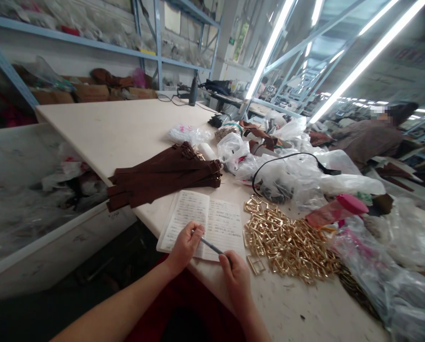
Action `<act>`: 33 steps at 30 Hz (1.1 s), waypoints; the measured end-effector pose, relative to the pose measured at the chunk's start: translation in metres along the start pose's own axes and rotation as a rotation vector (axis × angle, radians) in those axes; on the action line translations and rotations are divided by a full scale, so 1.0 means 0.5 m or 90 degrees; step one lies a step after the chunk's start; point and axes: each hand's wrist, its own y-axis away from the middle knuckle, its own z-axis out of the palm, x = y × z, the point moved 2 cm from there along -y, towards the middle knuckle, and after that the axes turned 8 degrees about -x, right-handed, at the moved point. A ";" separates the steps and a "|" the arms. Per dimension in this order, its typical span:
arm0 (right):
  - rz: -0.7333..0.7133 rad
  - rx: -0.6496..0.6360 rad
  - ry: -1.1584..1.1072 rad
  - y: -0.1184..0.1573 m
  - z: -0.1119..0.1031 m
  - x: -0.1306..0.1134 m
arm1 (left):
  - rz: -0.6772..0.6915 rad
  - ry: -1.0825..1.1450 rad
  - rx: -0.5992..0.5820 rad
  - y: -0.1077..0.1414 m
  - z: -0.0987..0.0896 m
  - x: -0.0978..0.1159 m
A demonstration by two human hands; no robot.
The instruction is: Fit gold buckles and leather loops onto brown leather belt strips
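An open notebook (pixel 217 216) with handwritten lines lies at the table's near edge. Over its lower part, a grey pen (pixel 211 246) spans the space between my hands. My left hand (pixel 186 243) has its fingers closed round one end of the pen. The other end is in my right hand (pixel 236 275), whose fingers are curled round it. To the right of the notebook is a heap of gold metal rectangular buckles (pixel 287 242). Beyond the notebook lies a bundle of dark brown straps (pixel 165 175) with metal pieces at their ends.
Clear plastic bags (pixel 287 175) crowd the right side, with a pink-capped bottle (pixel 336 210) by the buckles. A dark bottle (pixel 193 91) stands at the table's (pixel 91 126) far edge. A white bin (pixel 55 256) is at left. A person (pixel 365 137) leans at the far right.
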 end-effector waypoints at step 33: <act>-0.002 -0.032 -0.062 0.006 -0.010 0.015 | 0.018 -0.044 0.073 0.008 0.023 0.005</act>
